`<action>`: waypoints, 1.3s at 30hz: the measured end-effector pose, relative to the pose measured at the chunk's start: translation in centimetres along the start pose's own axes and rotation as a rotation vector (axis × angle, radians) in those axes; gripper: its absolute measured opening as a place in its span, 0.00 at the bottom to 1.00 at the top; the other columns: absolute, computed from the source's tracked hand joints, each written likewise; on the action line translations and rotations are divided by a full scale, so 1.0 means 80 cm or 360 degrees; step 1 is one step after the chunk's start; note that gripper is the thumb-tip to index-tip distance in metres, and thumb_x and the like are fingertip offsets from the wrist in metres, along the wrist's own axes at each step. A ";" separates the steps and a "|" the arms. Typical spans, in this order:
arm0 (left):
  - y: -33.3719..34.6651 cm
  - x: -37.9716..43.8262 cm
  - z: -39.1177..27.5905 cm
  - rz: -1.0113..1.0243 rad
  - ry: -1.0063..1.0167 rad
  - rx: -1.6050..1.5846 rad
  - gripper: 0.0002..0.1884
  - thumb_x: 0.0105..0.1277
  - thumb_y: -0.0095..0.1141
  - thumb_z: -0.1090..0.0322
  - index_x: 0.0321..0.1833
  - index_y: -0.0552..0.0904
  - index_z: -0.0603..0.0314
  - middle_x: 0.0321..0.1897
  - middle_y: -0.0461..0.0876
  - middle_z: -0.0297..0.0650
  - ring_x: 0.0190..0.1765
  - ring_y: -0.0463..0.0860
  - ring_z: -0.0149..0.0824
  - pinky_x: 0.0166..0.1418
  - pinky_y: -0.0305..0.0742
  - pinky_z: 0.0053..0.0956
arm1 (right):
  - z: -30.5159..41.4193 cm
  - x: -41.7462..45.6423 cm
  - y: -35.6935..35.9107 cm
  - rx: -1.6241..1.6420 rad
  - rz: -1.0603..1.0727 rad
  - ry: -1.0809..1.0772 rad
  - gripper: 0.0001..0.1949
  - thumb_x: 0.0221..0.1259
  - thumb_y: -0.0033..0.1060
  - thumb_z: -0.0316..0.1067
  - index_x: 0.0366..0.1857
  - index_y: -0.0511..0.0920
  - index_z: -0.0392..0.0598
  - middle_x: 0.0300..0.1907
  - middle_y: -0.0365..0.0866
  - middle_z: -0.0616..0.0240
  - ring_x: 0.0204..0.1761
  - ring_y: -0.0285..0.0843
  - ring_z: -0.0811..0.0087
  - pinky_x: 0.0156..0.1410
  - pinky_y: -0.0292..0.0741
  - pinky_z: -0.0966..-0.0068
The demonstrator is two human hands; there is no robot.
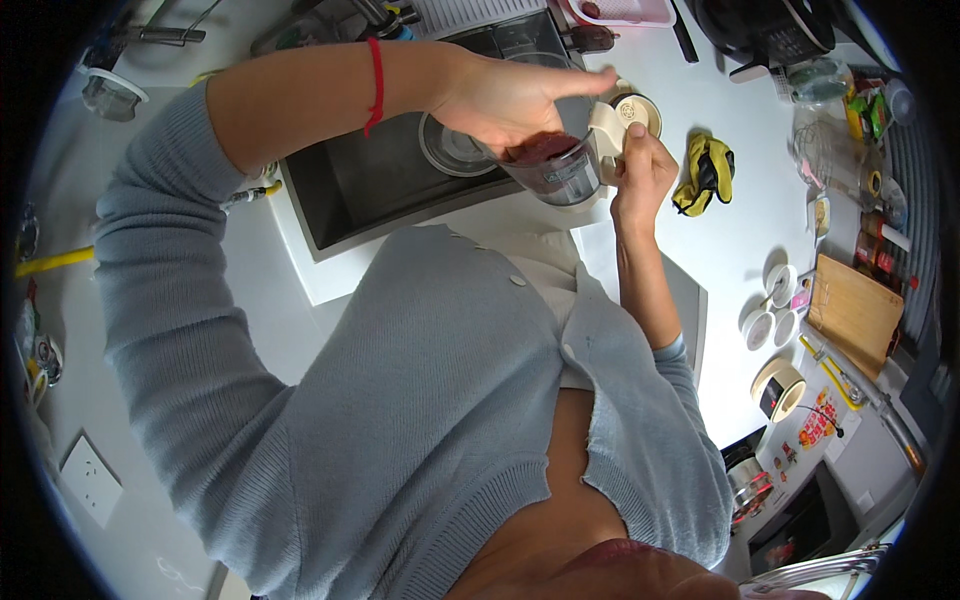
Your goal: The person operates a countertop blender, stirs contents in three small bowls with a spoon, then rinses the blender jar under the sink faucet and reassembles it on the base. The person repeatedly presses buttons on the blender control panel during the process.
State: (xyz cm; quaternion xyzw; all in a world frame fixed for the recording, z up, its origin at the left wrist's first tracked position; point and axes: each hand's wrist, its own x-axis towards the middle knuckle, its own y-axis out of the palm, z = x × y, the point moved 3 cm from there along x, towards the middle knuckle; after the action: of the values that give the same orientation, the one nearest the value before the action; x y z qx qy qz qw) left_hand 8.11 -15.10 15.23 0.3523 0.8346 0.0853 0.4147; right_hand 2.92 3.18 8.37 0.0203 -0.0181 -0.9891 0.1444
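A clear jug [559,176] with a cream handle [609,129] is tilted near the front right corner of the dark sink [337,202]. My right hand [645,176] grips the handle, its thumb up against the cream part. Dark red food [544,146], which looks like raw meat, lies at the jug's mouth. My left hand [502,94], with a red cord at the wrist, reaches into the mouth against this food. Its thumb points out to the right, and the other fingertips are hidden. Behind the handle shows a round cream part [636,112] with a vent pattern.
In the sink stands a round clear bowl [454,146]. Yellow-black gloves [705,174] lie on the white counter to the right. Farther right are small white cups [759,328], a wooden cutting board [855,315] and a cream appliance [778,390]. A pink basket [630,11] and a knife [684,34] lie at the back.
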 end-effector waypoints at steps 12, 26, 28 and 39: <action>0.013 0.011 -0.007 -0.0276 0.0588 -0.1473 0.53 0.63 0.22 0.22 0.68 0.64 0.72 0.67 0.69 0.47 0.66 0.68 0.42 0.69 0.59 0.34 | -0.014 -0.020 0.009 -0.0190 -0.0023 -0.0248 0.22 0.65 0.63 0.41 0.16 0.69 0.40 0.16 0.61 0.76 0.24 0.54 0.84 0.26 0.56 0.80; -0.026 0.007 0.003 -0.0749 0.1425 -0.2363 0.49 0.68 0.26 0.31 0.77 0.41 0.70 0.79 0.41 0.55 0.79 0.41 0.54 0.81 0.33 0.51 | -0.022 -0.028 0.022 -0.0424 -0.0113 -0.0487 0.18 0.52 0.70 0.39 0.14 0.71 0.41 0.13 0.64 0.62 0.16 0.61 0.69 0.23 0.61 0.72; -0.029 0.008 0.012 -0.0903 0.1430 -0.2410 0.49 0.68 0.26 0.31 0.77 0.42 0.69 0.79 0.42 0.55 0.79 0.42 0.54 0.81 0.34 0.53 | -0.024 -0.029 0.024 -0.0475 -0.0125 -0.0553 0.19 0.50 0.72 0.40 0.14 0.72 0.41 0.13 0.66 0.60 0.15 0.63 0.64 0.23 0.62 0.70; -0.023 0.041 0.019 -0.0701 0.1208 -0.1739 0.63 0.58 0.26 0.17 0.73 0.50 0.82 0.73 0.53 0.65 0.76 0.54 0.60 0.79 0.44 0.53 | -0.021 -0.036 0.025 -0.0595 -0.0051 -0.0731 0.16 0.45 0.72 0.43 0.17 0.76 0.43 0.15 0.72 0.58 0.17 0.72 0.59 0.24 0.67 0.68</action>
State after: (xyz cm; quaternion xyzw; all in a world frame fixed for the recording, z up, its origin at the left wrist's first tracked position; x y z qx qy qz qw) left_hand 6.98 -14.55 11.35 -0.1380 0.8114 0.5237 0.2199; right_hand 6.32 2.06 6.84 -0.2307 0.1326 -0.9562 0.1223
